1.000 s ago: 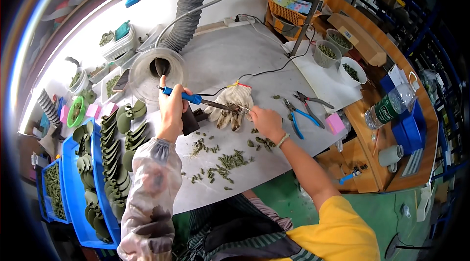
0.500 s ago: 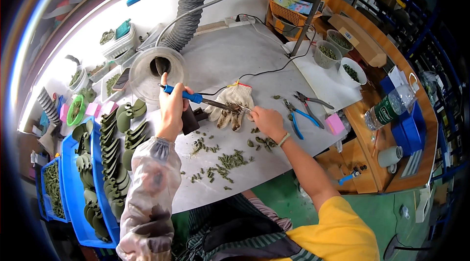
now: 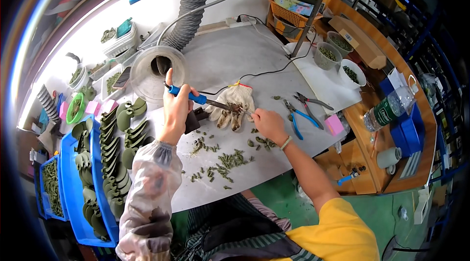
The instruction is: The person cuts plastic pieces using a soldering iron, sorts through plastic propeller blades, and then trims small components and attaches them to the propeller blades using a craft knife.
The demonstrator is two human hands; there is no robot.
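Note:
My left hand (image 3: 175,114) is closed around the blue handle of a soldering iron (image 3: 197,98), index finger stretched along toward the fume duct. The iron's dark barrel reaches right, its tip over the scorched part of a white knit glove (image 3: 236,97) lying on the table. From the other side, my right hand (image 3: 269,125) pinches a thin metal tool (image 3: 248,112) whose far end meets the iron's tip area; its exact kind is too small to tell. Small green moulded pieces (image 3: 229,160) lie scattered below the glove, with several rounder green ones (image 3: 264,142) near my right wrist.
Blue-handled pliers (image 3: 295,116) and dark cutters (image 3: 311,108) lie right of my hand, near a pink block (image 3: 334,125). A clear funnel (image 3: 142,82) joins a grey duct. Blue trays (image 3: 73,202) of green leaf-shaped parts line the left. The iron's cord (image 3: 264,73) crosses the table behind.
My left hand with the soldering iron has shifted very slightly to the right. My right hand stays nearly in place, and the loose green pieces look the same.

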